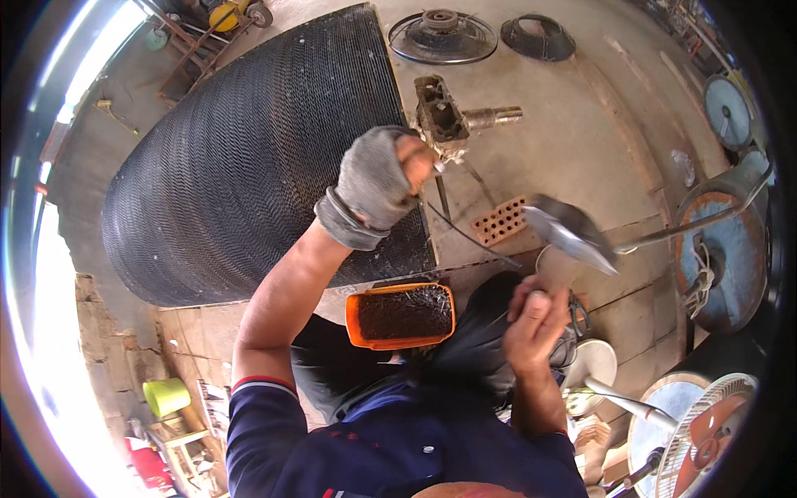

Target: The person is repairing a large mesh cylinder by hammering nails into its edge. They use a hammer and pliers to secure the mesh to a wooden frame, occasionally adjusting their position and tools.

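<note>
My left hand (383, 183), in a grey glove with bare fingertips, is curled beside the edge of a large, finely ridged black roll (249, 162). A small pale tip shows at its fingers, too blurred to name. Just beyond those fingertips sits a worn, hollow metal block (443, 115) with a short thick shaft on its right. My bare right hand (535, 324) grips a hammer (570, 233), its head raised and motion-blurred. An orange plastic container (401, 341) holding many small metal nails rests between my legs. A thin black strip (473, 238) runs below the metal block.
A perforated brick (500, 221) lies near the hammer head. Pliers (580, 313) are beside my right hand. Farther off are a wire-rimmed wheel (442, 37) and a black ring (537, 37). Blue-faced discs (722, 261) and a fan (710, 436) stand at right.
</note>
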The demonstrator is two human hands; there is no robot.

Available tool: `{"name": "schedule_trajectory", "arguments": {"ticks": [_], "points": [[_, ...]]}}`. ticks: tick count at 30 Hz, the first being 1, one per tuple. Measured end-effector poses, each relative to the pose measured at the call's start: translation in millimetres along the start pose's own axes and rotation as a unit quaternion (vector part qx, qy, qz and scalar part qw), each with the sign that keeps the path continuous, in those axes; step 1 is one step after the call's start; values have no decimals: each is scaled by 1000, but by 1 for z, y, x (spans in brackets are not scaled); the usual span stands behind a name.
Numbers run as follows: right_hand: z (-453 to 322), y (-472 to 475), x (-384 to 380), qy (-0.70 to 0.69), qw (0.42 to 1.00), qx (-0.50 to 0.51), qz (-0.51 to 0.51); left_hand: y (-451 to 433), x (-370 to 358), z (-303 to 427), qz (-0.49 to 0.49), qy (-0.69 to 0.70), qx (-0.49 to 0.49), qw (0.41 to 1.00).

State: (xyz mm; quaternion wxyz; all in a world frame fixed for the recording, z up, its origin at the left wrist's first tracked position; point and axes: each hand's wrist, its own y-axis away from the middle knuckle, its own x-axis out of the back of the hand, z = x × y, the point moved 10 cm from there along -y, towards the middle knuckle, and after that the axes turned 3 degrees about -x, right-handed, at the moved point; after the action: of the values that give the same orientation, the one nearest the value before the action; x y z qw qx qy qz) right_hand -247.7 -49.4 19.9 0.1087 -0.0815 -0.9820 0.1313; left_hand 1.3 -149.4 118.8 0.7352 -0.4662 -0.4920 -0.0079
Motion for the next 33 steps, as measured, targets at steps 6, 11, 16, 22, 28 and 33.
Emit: {"name": "schedule_trajectory", "arguments": {"ticks": [6, 11, 16, 22, 28, 33], "points": [[26, -4, 19, -104, 987, -108, 57, -3, 55, -12, 190, 179, 147, 954], [71, 19, -10, -117, 977, -173, -32, -2, 23, -27, 141, 125, 104, 977], [67, 16, -15, -87, 984, -152, -39, 0, 17, -24, 128, 82, 74, 986], [70, 14, -21, -83, 983, -154, -60, 4, 11, -35, 119, 89, 89, 985], [72, 17, -27, -82, 982, -154, -71, -1, 14, -23, 108, 37, 70, 991], [53, 8, -25, -66, 989, -113, -69, -23, 19, 9, 45, -95, -23, 994]]}}
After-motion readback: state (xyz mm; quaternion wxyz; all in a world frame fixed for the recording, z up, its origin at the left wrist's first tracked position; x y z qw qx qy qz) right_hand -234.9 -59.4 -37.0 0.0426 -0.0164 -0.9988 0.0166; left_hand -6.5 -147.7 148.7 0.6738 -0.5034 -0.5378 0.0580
